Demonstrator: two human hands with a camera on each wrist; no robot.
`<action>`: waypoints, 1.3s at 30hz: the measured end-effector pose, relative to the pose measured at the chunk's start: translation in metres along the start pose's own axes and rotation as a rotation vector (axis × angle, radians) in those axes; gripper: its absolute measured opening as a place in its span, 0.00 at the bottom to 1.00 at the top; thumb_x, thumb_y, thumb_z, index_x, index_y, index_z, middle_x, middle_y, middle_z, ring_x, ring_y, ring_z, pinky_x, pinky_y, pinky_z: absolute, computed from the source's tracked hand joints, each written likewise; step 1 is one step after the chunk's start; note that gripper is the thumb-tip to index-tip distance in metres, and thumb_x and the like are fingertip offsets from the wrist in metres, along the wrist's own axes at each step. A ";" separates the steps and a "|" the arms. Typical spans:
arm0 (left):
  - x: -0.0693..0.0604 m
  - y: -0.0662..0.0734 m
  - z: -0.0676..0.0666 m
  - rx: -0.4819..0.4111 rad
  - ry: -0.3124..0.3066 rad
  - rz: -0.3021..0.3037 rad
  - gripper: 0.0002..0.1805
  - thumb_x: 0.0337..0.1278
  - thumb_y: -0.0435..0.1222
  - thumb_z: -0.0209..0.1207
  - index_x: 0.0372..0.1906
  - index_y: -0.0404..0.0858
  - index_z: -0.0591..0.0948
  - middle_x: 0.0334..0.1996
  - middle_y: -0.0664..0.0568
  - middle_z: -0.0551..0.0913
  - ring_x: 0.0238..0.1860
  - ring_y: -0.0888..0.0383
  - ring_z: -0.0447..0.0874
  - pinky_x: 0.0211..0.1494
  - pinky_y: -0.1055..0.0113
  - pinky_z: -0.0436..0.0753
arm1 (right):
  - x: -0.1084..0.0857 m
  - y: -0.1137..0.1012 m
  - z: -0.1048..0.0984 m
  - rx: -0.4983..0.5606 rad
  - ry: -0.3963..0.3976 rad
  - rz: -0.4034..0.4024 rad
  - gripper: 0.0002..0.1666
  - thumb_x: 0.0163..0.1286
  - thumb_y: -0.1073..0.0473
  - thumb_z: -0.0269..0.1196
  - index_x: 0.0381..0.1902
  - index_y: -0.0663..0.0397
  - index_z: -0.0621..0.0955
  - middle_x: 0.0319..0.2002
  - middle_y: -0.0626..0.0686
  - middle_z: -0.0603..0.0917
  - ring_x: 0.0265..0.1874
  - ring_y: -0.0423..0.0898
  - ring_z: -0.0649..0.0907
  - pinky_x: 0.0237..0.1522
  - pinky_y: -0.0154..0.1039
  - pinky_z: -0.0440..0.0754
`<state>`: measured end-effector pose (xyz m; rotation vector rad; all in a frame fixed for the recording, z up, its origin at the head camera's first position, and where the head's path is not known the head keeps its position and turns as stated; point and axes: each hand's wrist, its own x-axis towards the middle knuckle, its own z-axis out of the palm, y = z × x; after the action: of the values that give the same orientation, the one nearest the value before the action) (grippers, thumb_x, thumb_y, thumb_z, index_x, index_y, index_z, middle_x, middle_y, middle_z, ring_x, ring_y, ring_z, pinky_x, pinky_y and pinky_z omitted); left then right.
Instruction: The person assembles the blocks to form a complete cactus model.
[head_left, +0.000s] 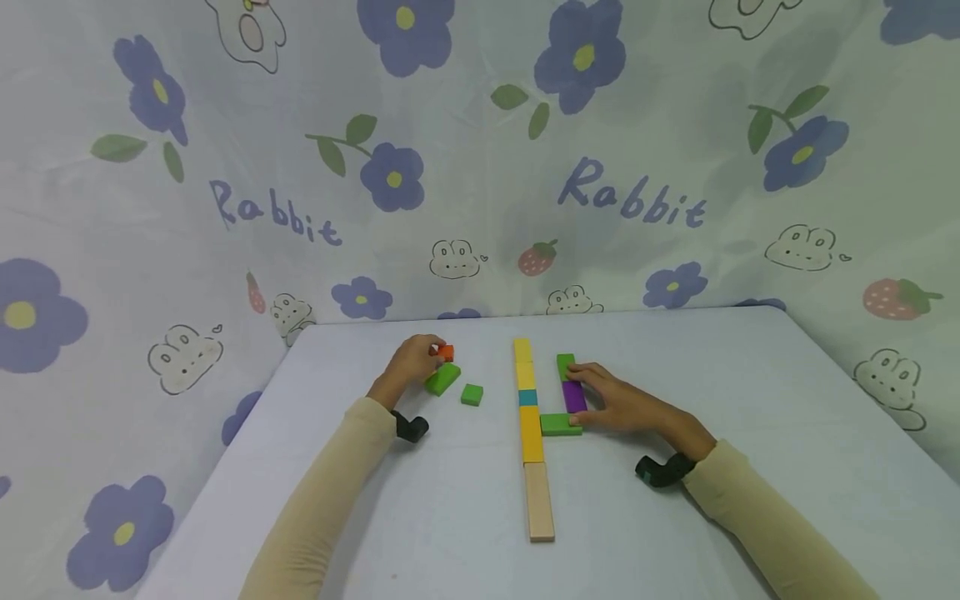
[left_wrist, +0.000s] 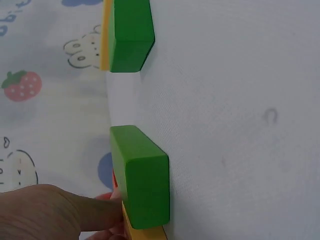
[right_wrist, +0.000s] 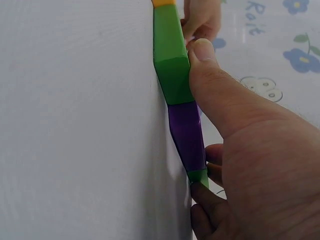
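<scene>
The likeliest trouble, I judge, is at the right: an uneven push from the right hand (head_left: pixel 622 402) could skew the purple block (head_left: pixel 574 397) between the upper green block (head_left: pixel 565 365) and the lower green block (head_left: pixel 557 425), or nudge the long column (head_left: pixel 531 437) (the lower green block sits right up against it). On the left, a low sweep might knock the loose green block (head_left: pixel 444 379) lying just beside the fingers. The left hand (head_left: pixel 415 360) is nearly closed, thumb and fingertips pinching the orange-red block (head_left: pixel 447 353) near the table's far edge. The right hand is spread, grasping nothing outright: its thumb rests on the lower green block, and its fingertips touch the upper one; how hard they press, I cannot tell.
</scene>
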<state>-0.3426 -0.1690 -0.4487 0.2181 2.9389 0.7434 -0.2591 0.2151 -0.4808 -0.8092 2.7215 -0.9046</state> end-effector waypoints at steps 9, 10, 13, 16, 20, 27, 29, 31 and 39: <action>0.001 0.000 0.000 -0.025 -0.016 -0.033 0.20 0.68 0.39 0.60 0.61 0.36 0.79 0.59 0.41 0.80 0.59 0.44 0.77 0.66 0.48 0.74 | -0.002 -0.004 0.003 0.003 0.004 0.011 0.54 0.59 0.30 0.68 0.75 0.49 0.65 0.77 0.54 0.59 0.77 0.57 0.61 0.73 0.58 0.63; 0.001 0.000 0.000 -0.031 -0.016 -0.035 0.20 0.68 0.39 0.60 0.61 0.36 0.79 0.59 0.41 0.80 0.58 0.44 0.77 0.66 0.48 0.74 | -0.002 -0.004 0.003 0.004 0.004 0.011 0.54 0.59 0.30 0.68 0.74 0.50 0.65 0.77 0.54 0.59 0.77 0.58 0.61 0.73 0.58 0.63; 0.001 0.000 0.001 -0.049 -0.012 -0.038 0.20 0.67 0.39 0.61 0.60 0.35 0.79 0.58 0.42 0.81 0.57 0.45 0.77 0.66 0.48 0.75 | -0.001 -0.004 0.004 0.006 0.005 0.015 0.53 0.59 0.31 0.68 0.75 0.48 0.64 0.77 0.53 0.59 0.77 0.57 0.61 0.73 0.58 0.63; 0.003 0.000 0.001 -0.067 -0.008 -0.042 0.20 0.66 0.40 0.62 0.59 0.36 0.79 0.57 0.43 0.81 0.56 0.46 0.78 0.65 0.49 0.76 | -0.001 -0.004 0.004 0.008 0.005 0.017 0.53 0.60 0.31 0.68 0.75 0.48 0.64 0.78 0.53 0.58 0.77 0.58 0.60 0.73 0.59 0.63; 0.006 0.005 0.003 -0.094 0.001 -0.022 0.21 0.65 0.42 0.63 0.59 0.37 0.79 0.57 0.44 0.81 0.54 0.47 0.77 0.64 0.50 0.77 | -0.002 -0.003 0.005 0.010 0.006 0.023 0.52 0.60 0.32 0.68 0.75 0.47 0.64 0.78 0.53 0.58 0.77 0.58 0.60 0.73 0.59 0.63; 0.014 0.037 0.006 -0.131 0.017 0.051 0.19 0.63 0.39 0.64 0.57 0.39 0.81 0.56 0.47 0.81 0.51 0.50 0.78 0.60 0.54 0.79 | -0.002 0.000 0.006 0.006 0.018 0.025 0.53 0.59 0.30 0.68 0.75 0.46 0.64 0.77 0.52 0.58 0.77 0.57 0.60 0.73 0.59 0.63; 0.017 0.050 0.009 -0.115 0.023 0.081 0.19 0.63 0.38 0.65 0.57 0.39 0.81 0.55 0.48 0.82 0.50 0.50 0.78 0.60 0.54 0.79 | -0.003 0.002 0.006 0.004 0.020 0.022 0.53 0.59 0.29 0.67 0.75 0.45 0.64 0.77 0.52 0.58 0.77 0.57 0.60 0.73 0.59 0.64; 0.020 0.062 0.013 -0.080 0.038 0.122 0.18 0.63 0.38 0.65 0.56 0.39 0.81 0.53 0.48 0.82 0.50 0.51 0.78 0.61 0.54 0.79 | -0.003 0.002 0.006 0.003 0.021 0.018 0.53 0.59 0.29 0.67 0.75 0.45 0.64 0.77 0.52 0.58 0.77 0.57 0.61 0.73 0.59 0.64; 0.028 0.092 0.033 -0.020 0.094 0.225 0.17 0.63 0.37 0.65 0.55 0.38 0.81 0.53 0.48 0.82 0.54 0.52 0.80 0.63 0.57 0.79 | -0.001 0.003 0.006 0.013 0.013 0.013 0.53 0.60 0.30 0.67 0.75 0.46 0.64 0.78 0.52 0.58 0.77 0.57 0.61 0.73 0.59 0.63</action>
<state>-0.3558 -0.0687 -0.4350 0.5339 3.0268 0.8324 -0.2573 0.2148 -0.4878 -0.7847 2.7261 -0.9272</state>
